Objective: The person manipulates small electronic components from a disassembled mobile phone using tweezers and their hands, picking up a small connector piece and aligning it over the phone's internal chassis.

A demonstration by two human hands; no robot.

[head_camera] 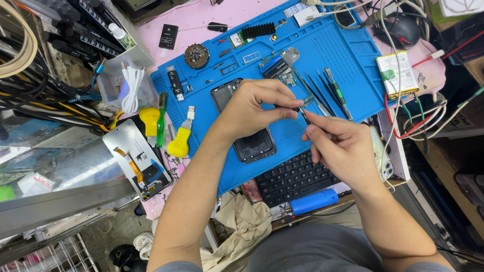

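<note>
Head view: two bare hands meet above a blue repair mat (322, 55).
Left hand (254, 108): fingers pinched narrow on a small green circuit part (307, 100).
Right hand (343, 146): closed around slim dark tweezers (304, 115), tip at the part.
Circuit part: tiny, greenish, with a thin strip shape (finer detail too small to tell); held in the air between both hands, above the mat's middle.
Opened phone (247, 128): black frame lying flat on the mat, partly under the left hand.
Tool row: further tweezers and a green-handled driver (337, 93) lie just beside the hands.
Mat contents: a round dish of screws (196, 55), a black heat sink (258, 30), a circuit board (277, 68).
Surface: pink tabletop (194, 17) under the mat; a black keyboard (295, 177) at its near edge.
Surroundings: phone battery (397, 74) at right, detached screen panel (138, 160) and yellow pry tool (179, 143) at left, cables along both sides.
</note>
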